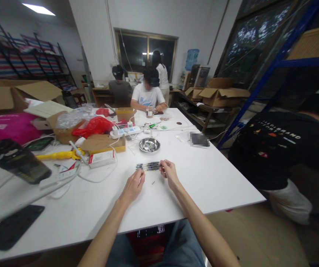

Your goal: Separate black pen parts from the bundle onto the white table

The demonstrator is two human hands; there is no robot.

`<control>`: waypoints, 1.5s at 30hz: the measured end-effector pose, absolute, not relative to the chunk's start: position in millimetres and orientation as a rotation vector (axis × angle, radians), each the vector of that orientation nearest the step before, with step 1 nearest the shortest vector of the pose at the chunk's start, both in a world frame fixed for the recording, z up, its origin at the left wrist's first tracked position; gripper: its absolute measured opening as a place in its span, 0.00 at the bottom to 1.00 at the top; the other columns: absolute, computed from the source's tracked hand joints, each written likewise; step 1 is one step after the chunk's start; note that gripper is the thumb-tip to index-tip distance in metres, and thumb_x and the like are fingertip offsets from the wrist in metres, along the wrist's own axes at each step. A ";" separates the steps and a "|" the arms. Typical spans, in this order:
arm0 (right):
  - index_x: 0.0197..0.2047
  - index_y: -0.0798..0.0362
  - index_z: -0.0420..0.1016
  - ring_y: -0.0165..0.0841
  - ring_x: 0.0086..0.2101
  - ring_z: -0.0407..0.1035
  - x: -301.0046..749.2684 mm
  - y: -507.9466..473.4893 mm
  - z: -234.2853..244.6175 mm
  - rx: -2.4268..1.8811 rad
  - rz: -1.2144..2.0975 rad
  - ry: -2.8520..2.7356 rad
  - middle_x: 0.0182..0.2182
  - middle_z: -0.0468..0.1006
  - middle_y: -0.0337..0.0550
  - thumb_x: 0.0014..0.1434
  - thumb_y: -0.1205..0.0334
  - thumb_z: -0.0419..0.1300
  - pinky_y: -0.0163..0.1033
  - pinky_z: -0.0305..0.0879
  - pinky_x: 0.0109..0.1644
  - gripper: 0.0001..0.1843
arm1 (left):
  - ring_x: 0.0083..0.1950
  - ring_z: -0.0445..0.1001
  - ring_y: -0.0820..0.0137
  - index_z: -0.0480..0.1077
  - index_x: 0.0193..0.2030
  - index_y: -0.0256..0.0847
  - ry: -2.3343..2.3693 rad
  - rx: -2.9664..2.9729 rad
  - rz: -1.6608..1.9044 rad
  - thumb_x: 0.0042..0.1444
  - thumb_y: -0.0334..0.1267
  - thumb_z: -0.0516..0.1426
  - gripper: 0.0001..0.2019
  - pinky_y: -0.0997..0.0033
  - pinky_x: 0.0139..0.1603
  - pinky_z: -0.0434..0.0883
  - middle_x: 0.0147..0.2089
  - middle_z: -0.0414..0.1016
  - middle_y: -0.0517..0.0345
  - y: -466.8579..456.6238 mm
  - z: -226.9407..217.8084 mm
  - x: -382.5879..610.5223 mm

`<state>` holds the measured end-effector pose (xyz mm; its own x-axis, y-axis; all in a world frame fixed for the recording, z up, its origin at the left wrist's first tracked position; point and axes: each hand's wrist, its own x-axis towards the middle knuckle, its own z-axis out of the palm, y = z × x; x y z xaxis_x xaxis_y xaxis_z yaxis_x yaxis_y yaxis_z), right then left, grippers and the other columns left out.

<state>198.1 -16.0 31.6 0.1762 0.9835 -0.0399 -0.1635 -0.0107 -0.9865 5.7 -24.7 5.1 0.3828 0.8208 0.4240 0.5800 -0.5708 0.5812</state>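
Note:
A row of several dark pens [148, 165], some with yellowish parts, lies side by side across the white table in front of me. My left hand [133, 183] is closed, its fingertips by the row's left end; whatever they pinch is hidden. At the right end, my right hand [169, 172] has its thumb and fingers closed on the pen ends. Between the hands, a tiny metallic piece [153, 182] rests on the tabletop. Just beyond the pens stands a shiny steel bowl [149, 145] with small pieces inside, too small to name.
Left of the bowl are a power strip [126, 131], a cardboard tray [103, 144], a white box [101, 158] and cables. A dark bottle [20, 161] lies farther left. A person [149, 92] sits across the table [204, 178]; another person [276, 148] is at the right.

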 end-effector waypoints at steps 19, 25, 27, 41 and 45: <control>0.36 0.56 0.81 0.40 0.38 0.77 168.8 -22.1 30.7 -2.035 0.457 -2.081 0.37 0.83 0.55 0.61 0.58 0.56 0.37 0.64 0.38 0.13 | 0.36 0.78 0.67 0.65 0.49 0.45 1.567 2.348 0.557 0.67 0.37 0.46 0.10 0.73 0.36 0.61 0.31 0.76 0.61 -28.5 9.1 10.1; 0.37 0.53 0.80 0.39 0.39 0.76 177.7 -19.6 27.1 -2.042 0.464 -2.089 0.38 0.83 0.51 0.61 0.57 0.57 0.36 0.62 0.38 0.12 | 0.41 0.79 0.65 0.68 0.48 0.46 1.651 2.442 0.369 0.66 0.37 0.48 0.10 0.71 0.38 0.63 0.36 0.80 0.57 -29.7 10.1 13.7; 0.36 0.53 0.80 0.39 0.38 0.76 182.4 -21.1 29.0 -2.014 0.472 -2.081 0.37 0.83 0.50 0.61 0.59 0.57 0.36 0.60 0.38 0.11 | 0.41 0.79 0.64 0.69 0.48 0.46 1.671 2.446 0.333 0.66 0.38 0.47 0.11 0.71 0.39 0.64 0.38 0.81 0.56 -30.2 11.0 14.6; 0.36 0.55 0.77 0.34 0.32 0.72 202.1 -62.0 35.1 -1.868 0.636 -1.955 0.32 0.81 0.47 0.63 0.64 0.56 0.34 0.56 0.36 0.09 | 0.40 0.79 0.62 0.68 0.49 0.45 1.876 2.293 0.353 0.65 0.37 0.49 0.10 0.69 0.38 0.63 0.35 0.80 0.54 -41.8 14.5 31.2; 0.38 0.55 0.77 0.34 0.33 0.72 202.5 -59.4 33.7 -1.834 0.602 -1.935 0.33 0.81 0.47 0.65 0.63 0.54 0.34 0.57 0.37 0.11 | 0.39 0.78 0.63 0.69 0.46 0.45 1.885 2.244 0.374 0.64 0.37 0.51 0.09 0.70 0.38 0.63 0.34 0.79 0.56 -41.9 11.6 30.7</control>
<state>202.5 -59.4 33.7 -0.0539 0.9985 -0.0023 0.8235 0.0432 -0.5657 30.7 -41.9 11.6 0.1611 0.9843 0.0720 0.9373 -0.1754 0.3010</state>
